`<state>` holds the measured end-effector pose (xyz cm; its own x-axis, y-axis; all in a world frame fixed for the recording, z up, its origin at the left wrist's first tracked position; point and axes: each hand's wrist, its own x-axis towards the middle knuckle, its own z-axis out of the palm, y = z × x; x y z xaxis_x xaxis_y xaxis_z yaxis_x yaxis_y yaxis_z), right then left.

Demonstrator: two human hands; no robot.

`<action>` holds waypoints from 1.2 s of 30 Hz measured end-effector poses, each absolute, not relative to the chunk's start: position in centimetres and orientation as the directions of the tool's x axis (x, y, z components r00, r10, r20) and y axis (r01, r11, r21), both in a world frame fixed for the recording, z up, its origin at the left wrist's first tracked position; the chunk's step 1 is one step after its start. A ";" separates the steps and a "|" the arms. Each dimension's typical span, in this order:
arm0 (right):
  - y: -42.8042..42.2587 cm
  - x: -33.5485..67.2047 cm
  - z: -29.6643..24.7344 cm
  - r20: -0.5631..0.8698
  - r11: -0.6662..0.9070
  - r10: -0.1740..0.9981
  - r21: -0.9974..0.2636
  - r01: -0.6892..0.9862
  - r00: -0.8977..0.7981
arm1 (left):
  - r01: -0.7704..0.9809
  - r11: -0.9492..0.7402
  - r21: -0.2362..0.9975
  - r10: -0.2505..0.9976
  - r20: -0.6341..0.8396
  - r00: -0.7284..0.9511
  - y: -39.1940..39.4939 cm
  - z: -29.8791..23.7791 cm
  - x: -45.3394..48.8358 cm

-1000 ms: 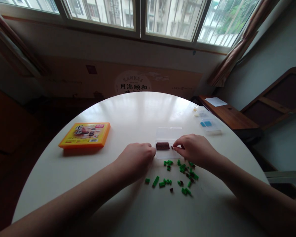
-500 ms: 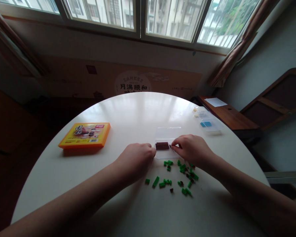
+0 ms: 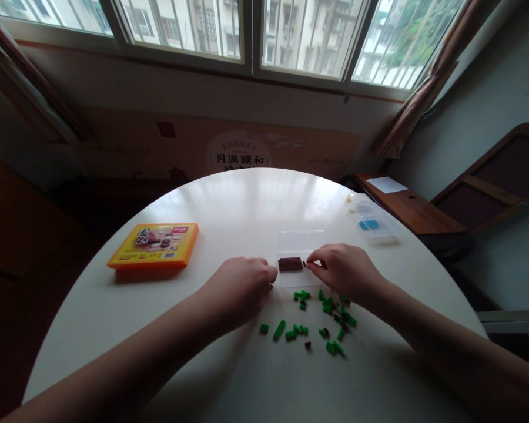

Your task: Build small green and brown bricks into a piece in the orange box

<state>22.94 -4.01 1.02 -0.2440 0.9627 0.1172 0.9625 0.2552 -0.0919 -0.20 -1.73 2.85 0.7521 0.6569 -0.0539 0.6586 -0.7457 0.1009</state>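
Note:
A clear plastic case [image 3: 300, 241] lies with its lid folded back, and a row of dark brown toy bricks [image 3: 290, 264] sits in it. My right hand [image 3: 341, 267] pinches a small brown brick [image 3: 304, 264] between thumb and forefinger, just right of that row. At the case's left edge, my left hand [image 3: 247, 288] is closed with fingers curled. A dark brown bit [image 3: 271, 286] peeks out beneath its fingertips; it looks like another small brick. Loose green bricks [image 3: 279, 329], mixed with a few brown ones [image 3: 308, 345], are scattered in front of the case.
An orange-and-yellow game box [image 3: 154, 245] lies on the left of the round white table [image 3: 220, 205]. Toward the right edge are clear plastic cases [image 3: 381, 232], one with blue pieces [image 3: 369, 224] in it. A wooden side table [image 3: 401, 202] with paper stands beyond.
The view has tilted slightly, so everything sits a little lower. A dark brown bit now shows under my left fingers. My right hand keeps its pinch beside the brick row.

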 end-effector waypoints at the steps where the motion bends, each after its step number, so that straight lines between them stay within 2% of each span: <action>1: -4.1 23.0 1.1 0.132 0.258 0.961 -0.097 0.961 -0.245 | 0.665 -0.740 0.107 0.663 -0.053 0.747 -1.7 3.1 -0.2; 4: -4.2 23.4 1.4 0.165 0.283 0.951 -0.120 0.952 -0.261 | 0.684 -0.718 0.129 0.689 -0.007 0.725 -1.7 3.5 -0.3; 10: -4.2 23.7 1.3 0.133 0.327 0.942 -0.175 0.929 -0.307 | 0.663 -0.710 0.236 0.700 0.133 0.702 -1.6 2.4 0.1; 23: -3.9 23.0 0.8 0.131 0.313 0.946 -0.122 0.942 -0.297 | 0.693 -0.657 0.296 0.746 0.126 0.654 -1.2 1.1 0.4; 36: -3.9 23.2 0.7 0.123 0.308 0.948 -0.134 0.942 -0.293 | 0.688 -0.669 0.282 0.737 0.133 0.662 -1.2 1.0 0.3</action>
<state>23.22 -3.92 0.66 -0.2929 0.9482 0.1234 0.9418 0.3083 -0.1339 0.34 -1.24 0.97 0.6625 0.7372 0.1327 0.6878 -0.6688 0.2820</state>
